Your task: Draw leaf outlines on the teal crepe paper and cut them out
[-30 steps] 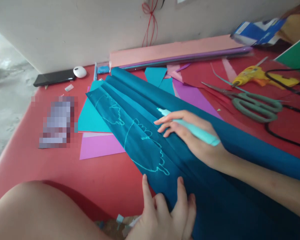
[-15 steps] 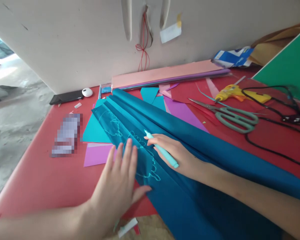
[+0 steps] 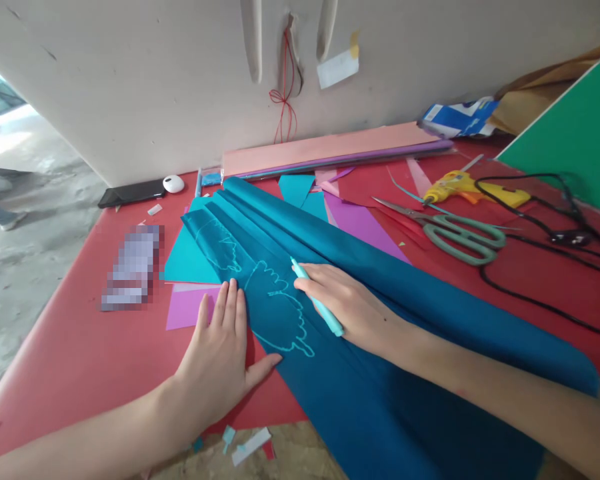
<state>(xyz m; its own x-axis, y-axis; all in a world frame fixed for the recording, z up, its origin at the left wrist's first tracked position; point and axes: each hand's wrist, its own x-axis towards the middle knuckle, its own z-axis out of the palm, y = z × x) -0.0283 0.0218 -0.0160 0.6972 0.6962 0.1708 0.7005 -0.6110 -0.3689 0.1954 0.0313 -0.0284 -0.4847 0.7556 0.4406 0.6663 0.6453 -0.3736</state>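
Observation:
A long sheet of dark teal material [image 3: 330,387], possibly fabric or paper, runs diagonally over the red table with folds along its length. Light scalloped outlines [image 3: 280,293] are drawn on its left part. My right hand [image 3: 347,297] rests on the sheet and grips a pale turquoise marker pen [image 3: 325,313], whose tip points away from me, just right of the outlines. My left hand [image 3: 225,343] lies flat with fingers stretched, its fingertips and thumb at the sheet's left edge.
Green-handled scissors [image 3: 460,237] and a yellow glue gun [image 3: 475,190] with a black cord lie at right. Purple paper [image 3: 370,227] and a pink paper stack [image 3: 325,147] are behind the sheet. A pixelated object [image 3: 133,267], black phone [image 3: 133,193] and white mouse [image 3: 173,183] sit at left.
My left hand has shifted left and toward me, off the drawn outlines, uncovering more of them. My right hand has moved slightly, still holding the marker pen.

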